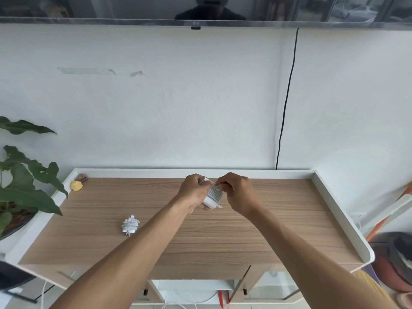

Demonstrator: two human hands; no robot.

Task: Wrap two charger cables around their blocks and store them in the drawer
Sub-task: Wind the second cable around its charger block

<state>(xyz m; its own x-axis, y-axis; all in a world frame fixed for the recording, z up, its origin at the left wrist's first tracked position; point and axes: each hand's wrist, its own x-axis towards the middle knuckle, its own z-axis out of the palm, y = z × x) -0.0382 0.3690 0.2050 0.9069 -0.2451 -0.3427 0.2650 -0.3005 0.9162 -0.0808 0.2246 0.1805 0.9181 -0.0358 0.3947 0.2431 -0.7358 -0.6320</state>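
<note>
**Finishing the second wrap**

Gripping charger [211,198] in left hand [194,190] above bench [278,219], toward back edge; long axis pointing roughly at that edge. Pinching cable end [215,186] at its far top with right hand [237,192] fingers [219,186]. Noted wrapped charger [130,226] lying near left edge, closest to left hand.

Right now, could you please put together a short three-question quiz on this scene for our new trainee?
1. True or false: the wrapped charger lying on the wooden tabletop is to the left of both hands.
2. Which hand grips the charger block while the other pinches its cable?
3. Fill in: the small yellow object sits at the tabletop's back ____ corner.

Key
1. True.
2. The left hand grips the block. The right hand pinches the cable.
3. Left.
</note>
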